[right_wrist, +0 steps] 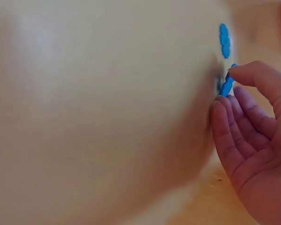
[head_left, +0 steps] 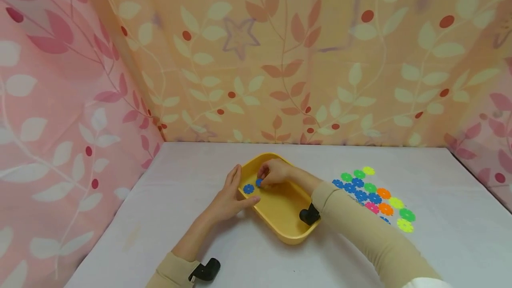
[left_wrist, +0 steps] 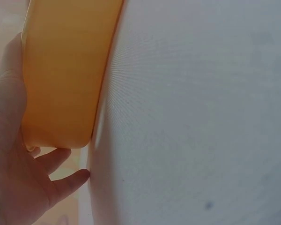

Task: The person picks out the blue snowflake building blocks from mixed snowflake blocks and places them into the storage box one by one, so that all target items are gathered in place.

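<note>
My right hand reaches down into a yellow plastic tray. Between its thumb and fingertips it pinches a small blue flower-shaped disc, held close over the tray's floor. A second blue disc lies in the tray beside it. My left hand holds the tray at its left corner, with the thumb over the rim and the fingers spread along the outside. From the left wrist, the tray's orange-looking wall fits into the crook between the thumb and fingers of that hand.
Right of the tray, several loose flower-shaped discs in blue, green, orange, yellow and pink lie on the white tablecloth. Patterned curtains stand behind and at the sides of the table. Black wrist cameras sit on both sleeves.
</note>
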Available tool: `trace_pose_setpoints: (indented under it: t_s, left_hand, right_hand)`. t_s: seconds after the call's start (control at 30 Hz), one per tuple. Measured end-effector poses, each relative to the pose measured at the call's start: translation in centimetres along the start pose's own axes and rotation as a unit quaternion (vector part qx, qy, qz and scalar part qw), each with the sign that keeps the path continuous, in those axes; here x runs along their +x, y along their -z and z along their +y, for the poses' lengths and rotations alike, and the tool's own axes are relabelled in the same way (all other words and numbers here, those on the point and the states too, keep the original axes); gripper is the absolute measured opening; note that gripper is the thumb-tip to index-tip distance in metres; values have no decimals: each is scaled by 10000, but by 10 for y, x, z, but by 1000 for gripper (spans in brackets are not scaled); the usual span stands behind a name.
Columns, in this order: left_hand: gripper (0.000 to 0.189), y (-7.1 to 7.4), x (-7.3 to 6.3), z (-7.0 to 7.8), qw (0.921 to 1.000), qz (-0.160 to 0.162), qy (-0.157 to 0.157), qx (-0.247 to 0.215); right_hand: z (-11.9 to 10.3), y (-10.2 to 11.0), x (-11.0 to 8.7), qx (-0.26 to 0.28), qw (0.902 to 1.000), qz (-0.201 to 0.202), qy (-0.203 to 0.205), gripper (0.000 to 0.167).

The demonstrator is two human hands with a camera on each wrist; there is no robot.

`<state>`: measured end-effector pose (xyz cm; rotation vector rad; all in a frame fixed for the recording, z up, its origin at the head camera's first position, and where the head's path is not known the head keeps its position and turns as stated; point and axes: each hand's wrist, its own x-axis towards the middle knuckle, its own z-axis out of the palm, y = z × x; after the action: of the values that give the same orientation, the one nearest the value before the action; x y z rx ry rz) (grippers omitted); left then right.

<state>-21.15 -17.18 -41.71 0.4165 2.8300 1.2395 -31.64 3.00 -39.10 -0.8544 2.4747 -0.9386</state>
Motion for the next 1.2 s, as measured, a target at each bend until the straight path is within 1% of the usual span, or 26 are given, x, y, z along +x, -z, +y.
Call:
trace_pose_setpoints:
  t_s: [0.13, 0.3, 0.5, 0.7, 1.03, 1.2]
  left_hand:
    - [114, 1, 0, 1, 10000, -44, 77, 31]
    - [114, 1, 1, 0, 9999, -72, 135, 42]
    - [114, 0, 1, 0, 9999, -82, 128, 52]
    - [114, 0, 1, 0, 9998, -68, 154, 86]
    - [113, 0, 1, 1, 9998, -73, 181, 27]
    - [114, 0, 1, -1, 9998, -78, 165, 25]
  right_hand:
    - [0, -4, 0, -16, 10000, 63, -68, 25]
    - [2, -5, 0, -58, 9999, 158, 19, 26]
    - [6, -9, 3, 42, 9997, 231, 45, 26]
    - [8, -9, 4, 147, 9998, 166, 29, 25]
    - [5, -8, 2, 130, 9998, 131, 6, 25]
    - [4, -8, 2, 337, 9993, 126, -68, 26]
